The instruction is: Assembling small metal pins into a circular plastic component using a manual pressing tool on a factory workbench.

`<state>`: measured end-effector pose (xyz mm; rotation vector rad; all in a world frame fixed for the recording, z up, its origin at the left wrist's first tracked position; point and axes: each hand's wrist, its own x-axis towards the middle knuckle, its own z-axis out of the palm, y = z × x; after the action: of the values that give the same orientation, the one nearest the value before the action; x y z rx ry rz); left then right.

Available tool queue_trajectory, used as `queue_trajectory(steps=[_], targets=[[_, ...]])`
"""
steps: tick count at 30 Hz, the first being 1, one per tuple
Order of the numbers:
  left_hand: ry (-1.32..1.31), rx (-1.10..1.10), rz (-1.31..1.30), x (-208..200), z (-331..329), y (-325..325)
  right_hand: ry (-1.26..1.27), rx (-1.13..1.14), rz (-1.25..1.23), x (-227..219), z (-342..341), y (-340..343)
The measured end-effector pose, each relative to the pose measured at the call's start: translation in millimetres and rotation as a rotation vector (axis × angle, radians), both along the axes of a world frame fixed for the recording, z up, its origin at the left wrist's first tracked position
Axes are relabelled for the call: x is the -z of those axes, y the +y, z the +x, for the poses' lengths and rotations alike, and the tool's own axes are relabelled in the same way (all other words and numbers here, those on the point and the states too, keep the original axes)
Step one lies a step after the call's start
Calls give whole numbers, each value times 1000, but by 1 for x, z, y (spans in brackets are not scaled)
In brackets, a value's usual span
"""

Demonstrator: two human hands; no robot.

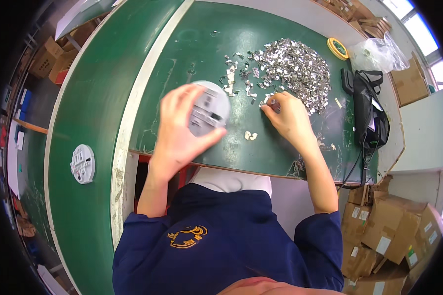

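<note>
Fingers (182,105) of the left hand (182,130) wrap around a round grey plastic disc (210,107), thumb pressing its lower rim, at the table centre. At three o'clock from it, the right hand (290,118) pinches one small shiny metal clip (272,104). The heap of silver metal clips (295,66) lies at one o'clock on the green worktable (192,44). I think a steady disc helps.

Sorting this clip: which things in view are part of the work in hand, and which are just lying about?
In use:
- left hand holding the round grey-white disc
- right hand picking at the pile of small metal clips

Lying about:
- second round white disc
- yellow tape roll
- clear plastic bag
- black bag
- cardboard boxes
</note>
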<state>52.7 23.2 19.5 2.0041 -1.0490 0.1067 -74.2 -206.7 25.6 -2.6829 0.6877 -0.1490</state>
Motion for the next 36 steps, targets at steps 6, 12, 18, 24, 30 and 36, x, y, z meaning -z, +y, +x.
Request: queue_trajectory(steps=[6,12,18,24,30,36], targets=[[-43,508,52,14,-23,-19,-338,3,154,4,-7,5],[65,662,28,24,-28,-26,-472,158,466,-28,-34,34],[163,635,73,24,-31,-21,-489,76,634,-19,-52,42],[257,600,-8,17,-32,-19,-440,-54,367,-24,-60,40],[326,437,-61,22,-34,-22,-372,-21,370,-28,-60,45],[267,333,-98,15,-43,-24,-331,-95,425,-26,-56,47]])
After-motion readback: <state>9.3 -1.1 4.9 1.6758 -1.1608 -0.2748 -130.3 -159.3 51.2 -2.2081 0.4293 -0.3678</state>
